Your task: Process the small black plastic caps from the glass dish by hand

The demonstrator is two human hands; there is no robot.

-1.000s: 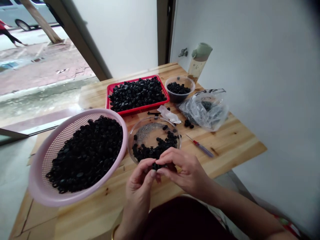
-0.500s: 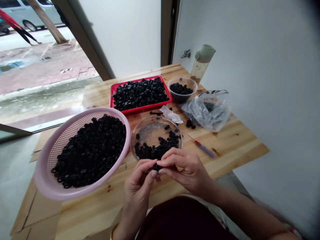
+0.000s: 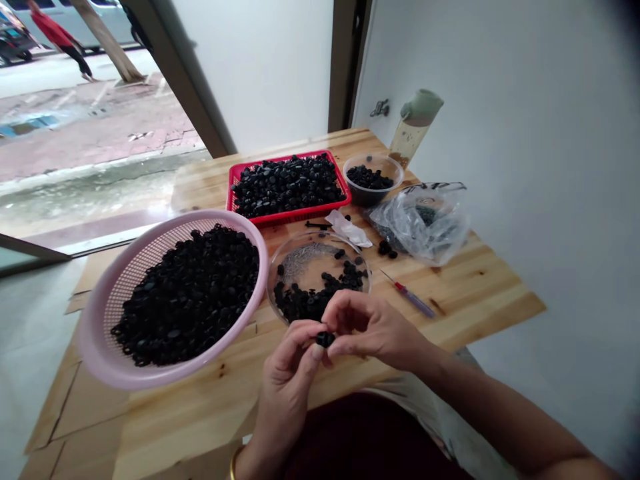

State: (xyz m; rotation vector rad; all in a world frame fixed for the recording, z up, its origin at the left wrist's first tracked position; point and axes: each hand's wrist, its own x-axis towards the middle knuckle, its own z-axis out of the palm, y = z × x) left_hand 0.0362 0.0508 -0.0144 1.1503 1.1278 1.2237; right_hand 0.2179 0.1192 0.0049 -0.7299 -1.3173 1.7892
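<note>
My left hand pinches a small round black part between thumb and fingers, low over the table's near side. From the right, my right hand meets it, thumb and forefinger tips closed against the same part. Fingers hide some of its shape. Just beyond my hands lies a shallow clear dish holding loose black pieces and a heap of tiny metal bits. To the left, a pink perforated basket is full of black ring-shaped parts. A screwdriver-like tool with a thin metal tip rests right of the dish.
Behind the dish stand a red basket of black caps and a clear bowl of black pieces. A plastic bag, crumpled white tissue and tall jug are on the wooden table. Outside, a person walks.
My right thumb and forefinger have spread a little, showing more of the black part. The view has shifted slightly, so the table's things sit farther right.
</note>
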